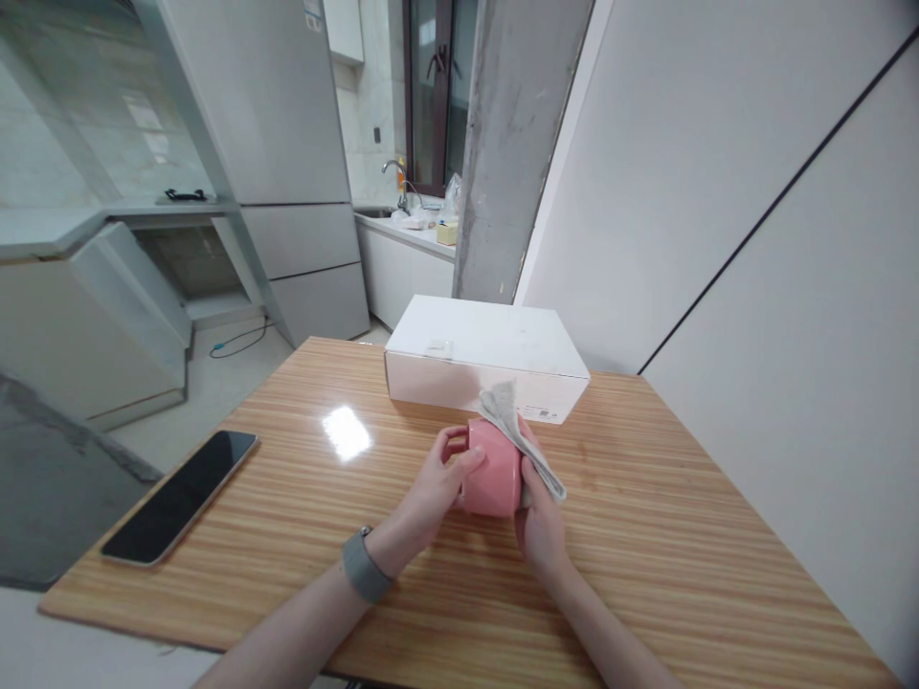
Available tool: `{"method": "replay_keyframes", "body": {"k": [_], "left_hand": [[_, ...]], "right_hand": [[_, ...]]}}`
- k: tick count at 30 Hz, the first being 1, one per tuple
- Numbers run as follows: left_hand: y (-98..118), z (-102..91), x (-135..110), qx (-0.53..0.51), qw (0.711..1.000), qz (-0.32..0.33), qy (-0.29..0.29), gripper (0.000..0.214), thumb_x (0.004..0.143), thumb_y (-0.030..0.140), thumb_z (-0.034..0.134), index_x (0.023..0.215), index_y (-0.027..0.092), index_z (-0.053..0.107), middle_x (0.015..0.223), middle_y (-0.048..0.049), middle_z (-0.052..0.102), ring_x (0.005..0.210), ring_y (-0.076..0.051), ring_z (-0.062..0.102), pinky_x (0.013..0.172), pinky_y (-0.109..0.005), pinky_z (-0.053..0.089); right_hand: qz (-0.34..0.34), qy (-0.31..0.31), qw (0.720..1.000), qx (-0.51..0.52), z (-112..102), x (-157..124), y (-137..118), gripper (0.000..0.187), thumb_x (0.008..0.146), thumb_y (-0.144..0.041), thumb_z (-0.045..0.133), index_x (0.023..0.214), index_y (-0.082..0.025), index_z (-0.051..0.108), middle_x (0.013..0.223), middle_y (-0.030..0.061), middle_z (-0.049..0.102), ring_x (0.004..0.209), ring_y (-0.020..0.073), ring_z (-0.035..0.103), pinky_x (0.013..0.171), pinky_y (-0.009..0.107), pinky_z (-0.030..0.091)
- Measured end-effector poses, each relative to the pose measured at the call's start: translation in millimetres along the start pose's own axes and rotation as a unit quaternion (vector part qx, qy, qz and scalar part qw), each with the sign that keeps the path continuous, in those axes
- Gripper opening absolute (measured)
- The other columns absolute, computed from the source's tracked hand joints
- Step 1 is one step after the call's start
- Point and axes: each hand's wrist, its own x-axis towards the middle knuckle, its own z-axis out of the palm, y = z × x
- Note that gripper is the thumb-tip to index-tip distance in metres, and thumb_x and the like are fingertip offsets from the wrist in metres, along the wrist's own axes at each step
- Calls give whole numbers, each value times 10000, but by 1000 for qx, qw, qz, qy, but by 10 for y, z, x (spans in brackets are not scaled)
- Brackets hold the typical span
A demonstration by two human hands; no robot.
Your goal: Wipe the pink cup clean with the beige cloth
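A pink ceramic mug (492, 471) lies on its side above the wooden table (632, 517), held up between my hands. My left hand (433, 485) grips the mug at its handle (454, 444), and a grey wristband (367, 565) circles that wrist. My right hand (540, 509) presses a folded grey cloth (523, 428) against the mug's far end. The cloth hangs over the mug's upper side and hides part of it. The mug's opening cannot be seen from here.
A white cardboard box (488, 351) stands just beyond the mug, near the table's far edge. A black-screened tablet (179, 498) lies at the left. Behind the table are a concrete pillar (503, 153), a fridge (287, 163) and a sink counter (406, 230).
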Motion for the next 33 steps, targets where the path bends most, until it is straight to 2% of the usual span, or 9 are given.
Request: {"method": "replay_keyframes", "body": {"k": [4, 7, 11, 15, 20, 23, 27, 30, 33], "left_hand": [[23, -6, -52, 65, 995, 58, -47, 880, 635, 453, 815, 1369, 265, 367, 1255, -100, 524, 836, -156, 607, 671, -263, 504], [34, -34, -79, 143, 982, 101, -72, 1061, 518, 360, 906, 1419, 288, 349, 1309, -114, 494, 986, -231, 605, 814, -347, 523], [26, -43, -75, 217, 961, 162, -46, 1028, 505, 354, 917, 1394, 271, 408, 1320, -124, 495, 1145, -308, 545, 953, -446, 482], [28, -14, -73, 228, 948, 221, -24, 980, 480, 319, 927, 1337, 246, 457, 1357, -118, 469, 1217, -319, 501, 1032, -461, 432], [67, 31, -140, 217, 950, 225, -23, 1047, 499, 281, 915, 1409, 282, 396, 1357, -102, 506, 1192, -314, 521, 1000, -450, 457], [74, 36, -149, 161, 966, 197, -37, 953, 527, 281, 898, 1365, 273, 444, 1333, -101, 534, 1133, -288, 559, 907, -389, 510], [36, 10, -81, 63, 986, 153, -37, 818, 604, 314, 843, 1327, 258, 463, 1384, -107, 504, 1006, -236, 610, 767, -308, 529], [1, -4, -23, 2, 990, 135, -29, 713, 687, 351, 777, 1323, 245, 474, 1387, -105, 515, 981, -211, 627, 783, -289, 511], [-1, 12, -7, -52, 994, 99, -15, 606, 762, 381, 707, 1310, 231, 495, 1263, -89, 609, 1052, -207, 608, 829, -268, 488]], "right_hand": [[91, 91, 989, 72, 60, 32, -93, 357, 769, -504, 695, 1019, -253, 737, 1150, 9, 737, 1265, 257, 553, 1119, 440, 388], [121, 115, 981, 98, 114, 47, -224, 340, 758, -497, 685, 966, -235, 746, 1022, 17, 771, 1133, 267, 645, 1015, 421, 496], [125, 116, 982, 81, 150, 50, -299, 309, 757, -494, 658, 884, -227, 749, 907, 24, 781, 1063, 266, 677, 942, 395, 544], [138, 105, 981, 91, 166, 33, -277, 323, 752, -496, 661, 894, -222, 754, 889, 27, 782, 1069, 271, 673, 943, 400, 544], [144, 105, 978, 107, 144, 10, -251, 343, 724, -516, 707, 897, -224, 760, 912, 29, 782, 1107, 276, 655, 971, 400, 526], [119, 101, 983, 99, 102, -8, -197, 377, 723, -529, 720, 949, -229, 751, 1026, 31, 769, 1191, 263, 608, 1043, 401, 468], [27, 60, 997, 47, 50, -48, -108, 382, 788, -474, 704, 1126, -296, 697, 1294, -7, 661, 1311, 206, 506, 1142, 386, 343], [-36, 15, 999, -7, 46, -79, -110, 344, 823, -453, 687, 1139, -316, 695, 1371, -13, 600, 1364, 204, 439, 1179, 386, 274], [-86, -38, 994, -55, 73, -99, -169, 308, 863, -459, 638, 1125, -313, 707, 1424, -6, 547, 1397, 225, 388, 1195, 406, 239]]}}
